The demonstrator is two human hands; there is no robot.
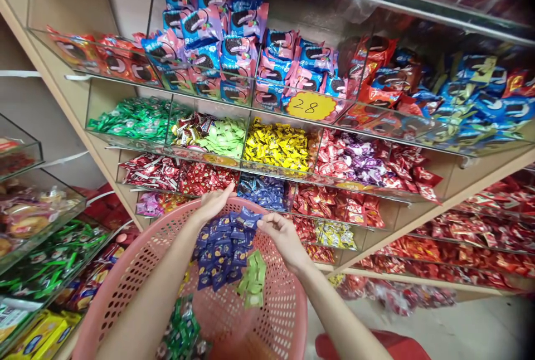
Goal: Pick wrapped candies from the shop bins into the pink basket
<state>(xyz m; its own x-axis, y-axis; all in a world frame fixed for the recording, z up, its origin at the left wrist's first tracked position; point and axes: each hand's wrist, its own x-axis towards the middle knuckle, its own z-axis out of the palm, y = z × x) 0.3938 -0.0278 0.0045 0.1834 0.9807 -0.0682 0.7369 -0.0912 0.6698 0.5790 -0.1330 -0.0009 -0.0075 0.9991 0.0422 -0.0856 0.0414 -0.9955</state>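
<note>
My right hand [284,237] pinches the edge of a dark blue wrapped candy [249,219] above a large pink perforated plastic basket [292,315]. My left hand [215,203] reaches over the basket's far rim with its fingers stretched out, beside the shelf front; I cannot tell whether it touches the rim or the glass. Inside the basket is a pile of dark blue wrapped candies [221,251]. Next to them lie light green wrapped candies [253,279], and lower down are dark green ones [181,324], partly hidden by my left forearm.
Glass-fronted shelves hold a blue candy compartment [263,191], yellow candies [278,147], green candies [140,118] and blue-pink cookie packs [204,25]. A yellow price tag [311,105] reads 28. Another rack [39,259] stands at left. A red object [376,345] is at bottom right.
</note>
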